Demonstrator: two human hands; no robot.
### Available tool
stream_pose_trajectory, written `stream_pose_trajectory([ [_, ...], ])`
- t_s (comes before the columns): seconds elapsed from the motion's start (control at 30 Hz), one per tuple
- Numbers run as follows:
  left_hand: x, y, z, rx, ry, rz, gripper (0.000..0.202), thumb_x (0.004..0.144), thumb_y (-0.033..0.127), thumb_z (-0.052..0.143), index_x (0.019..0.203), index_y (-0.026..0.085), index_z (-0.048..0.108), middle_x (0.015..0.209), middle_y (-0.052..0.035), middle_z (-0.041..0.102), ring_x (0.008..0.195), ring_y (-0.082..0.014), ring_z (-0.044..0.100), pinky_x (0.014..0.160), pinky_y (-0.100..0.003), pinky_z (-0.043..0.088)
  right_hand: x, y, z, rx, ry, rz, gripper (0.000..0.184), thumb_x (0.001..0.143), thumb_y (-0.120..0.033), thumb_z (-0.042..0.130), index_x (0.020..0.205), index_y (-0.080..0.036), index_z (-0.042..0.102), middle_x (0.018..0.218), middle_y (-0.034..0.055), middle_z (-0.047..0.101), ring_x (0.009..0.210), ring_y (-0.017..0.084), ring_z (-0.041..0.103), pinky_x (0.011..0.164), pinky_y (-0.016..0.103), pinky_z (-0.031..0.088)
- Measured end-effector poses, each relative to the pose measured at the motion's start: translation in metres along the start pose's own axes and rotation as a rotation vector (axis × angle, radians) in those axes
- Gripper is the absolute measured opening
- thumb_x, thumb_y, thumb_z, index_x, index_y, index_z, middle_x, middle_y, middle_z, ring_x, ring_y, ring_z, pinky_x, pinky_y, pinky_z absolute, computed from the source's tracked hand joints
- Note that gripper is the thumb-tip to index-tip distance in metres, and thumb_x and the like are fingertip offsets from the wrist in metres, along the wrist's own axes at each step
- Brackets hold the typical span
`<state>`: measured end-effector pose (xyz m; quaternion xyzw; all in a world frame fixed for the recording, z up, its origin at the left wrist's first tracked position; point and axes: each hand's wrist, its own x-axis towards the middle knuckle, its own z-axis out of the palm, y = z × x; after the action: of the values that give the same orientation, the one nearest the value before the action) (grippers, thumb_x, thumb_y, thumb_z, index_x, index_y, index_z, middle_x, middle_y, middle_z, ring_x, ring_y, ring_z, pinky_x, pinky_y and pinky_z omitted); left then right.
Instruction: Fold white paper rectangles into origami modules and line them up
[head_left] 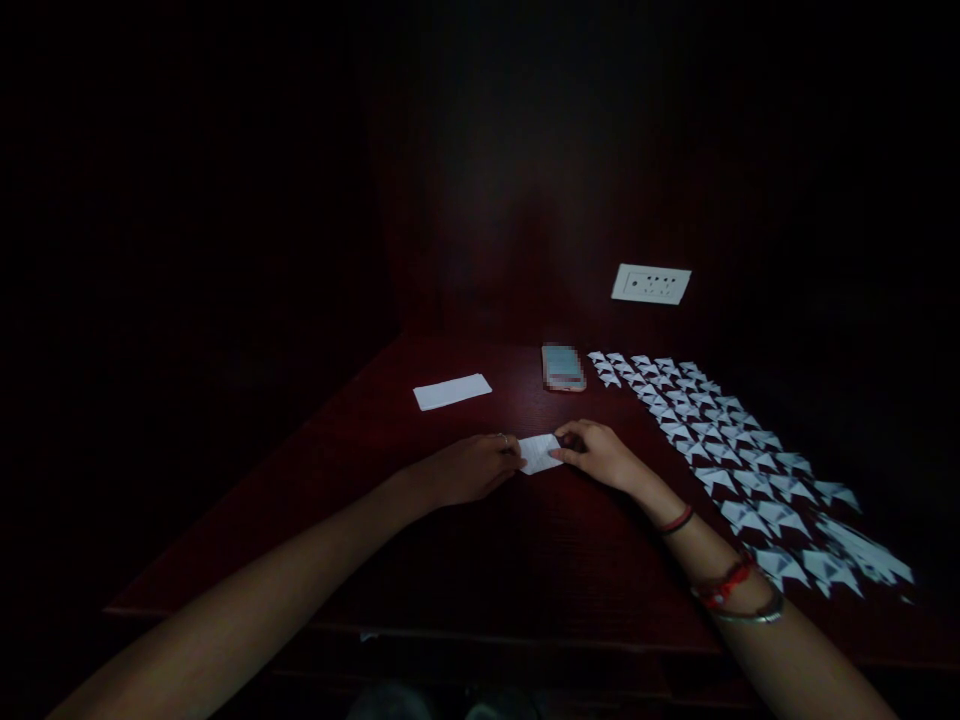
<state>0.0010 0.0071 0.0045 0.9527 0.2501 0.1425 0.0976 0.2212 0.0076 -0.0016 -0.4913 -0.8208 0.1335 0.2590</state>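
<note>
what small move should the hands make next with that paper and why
Probably a gentle fold or crease: the right hand could press its end of the paper while the left hand steadies the other, since both hands are at its opposite ends and folded shapes lie to the right.

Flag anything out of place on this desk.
Nothing looks spilled. What look like loose paper strips lie bunched at the near right, interrupting the orderly rows of folded paper pieces. A small pale scrap shows at the desk's front edge, too dim to identify.
</note>
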Motion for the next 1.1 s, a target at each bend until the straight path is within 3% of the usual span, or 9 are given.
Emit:
stream_pose_trajectory([
  [0.23,0.0,0.008,0.001,-0.12,0.002,0.012,0.023,0.082,0.015,0.039,0.097,0.021,0.055,0.099,-0.0021,0.056,0.093,-0.0149,0.048,0.084,-0.029,0.035,0.002,0.008,0.009,0.081,0.017,0.178,0.038,0.062,-0.023,0.061,0.098,-0.016,0.053,0.074,0.0004,0.057,0.062,0.01,0.052,0.06,0.023,0.041],
  [0.4,0.004,0.009,0.002,-0.196,0.072,0.017,0.024,0.081,0.015,0.04,0.1,0.022,0.053,0.102,-0.0014,0.054,0.095,-0.014,0.048,0.085,-0.03,0.035,0.004,0.008,0.014,0.204,0.043,0.197,0.037,0.064,-0.02,0.058,0.101,-0.016,0.05,0.07,-0.0008,0.059,0.061,0.009,0.053,0.061,0.022,0.041],
  [0.47,0.007,0.002,0.006,-0.167,0.175,-0.059,0.024,0.08,0.018,0.043,0.102,0.022,0.052,0.103,-0.0017,0.05,0.095,-0.0142,0.046,0.085,-0.029,0.035,0.005,0.006,0.014,0.225,0.042,0.199,0.039,0.065,-0.023,0.058,0.102,-0.015,0.049,0.069,-0.0002,0.059,0.061,0.01,0.053,0.06,0.022,0.041],
  [0.57,0.012,-0.011,0.016,-0.08,0.34,-0.281,0.035,0.074,0.029,0.052,0.107,0.019,0.047,0.104,-0.0046,0.044,0.097,-0.0182,0.041,0.085,-0.033,0.033,0.005,0.003,0.012,0.227,0.042,0.192,0.039,0.067,-0.028,0.057,0.102,-0.014,0.05,0.069,0.0007,0.059,0.06,0.01,0.053,0.059,0.022,0.041],
  [0.67,0.013,-0.02,0.026,-0.028,0.318,-0.444,0.053,0.063,0.041,0.06,0.109,0.02,0.046,0.108,-0.0058,0.04,0.098,-0.0243,0.037,0.081,-0.039,0.033,0.003,-0.001,0.009,0.231,0.058,0.201,0.037,0.069,-0.032,0.054,0.102,-0.014,0.05,0.067,0.0005,0.058,0.059,0.01,0.053,0.057,0.022,0.041],
  [0.77,0.011,-0.018,0.03,0.003,0.294,-0.446,0.037,0.066,0.04,0.058,0.097,0.022,0.052,0.107,-0.004,0.039,0.099,-0.0247,0.036,0.08,-0.04,0.032,0.001,-0.008,0.01,0.257,0.026,0.206,0.043,0.067,-0.032,0.057,0.106,-0.015,0.047,0.063,-0.0011,0.058,0.056,0.011,0.054,0.056,0.023,0.041],
  [0.9,0.011,-0.011,0.03,0.018,0.314,-0.431,0.021,0.069,0.036,0.056,0.083,0.021,0.053,0.103,-0.0027,0.04,0.097,-0.023,0.037,0.08,-0.04,0.03,0.001,-0.016,0.02,0.25,0.005,0.191,0.052,0.063,-0.018,0.059,0.111,-0.018,0.042,0.062,-0.0034,0.057,0.054,0.01,0.053,0.056,0.022,0.041],
  [1.1,0.012,-0.009,0.031,-0.044,0.35,-0.411,0.021,0.069,0.038,0.057,0.08,0.021,0.053,0.102,-0.0013,0.041,0.098,-0.022,0.037,0.08,-0.038,0.03,0.005,-0.016,0.024,0.195,0.151,0.219,0.055,0.062,-0.007,0.052,0.114,-0.019,0.041,0.064,-0.0026,0.057,0.052,0.009,0.053,0.055,0.021,0.042],
])
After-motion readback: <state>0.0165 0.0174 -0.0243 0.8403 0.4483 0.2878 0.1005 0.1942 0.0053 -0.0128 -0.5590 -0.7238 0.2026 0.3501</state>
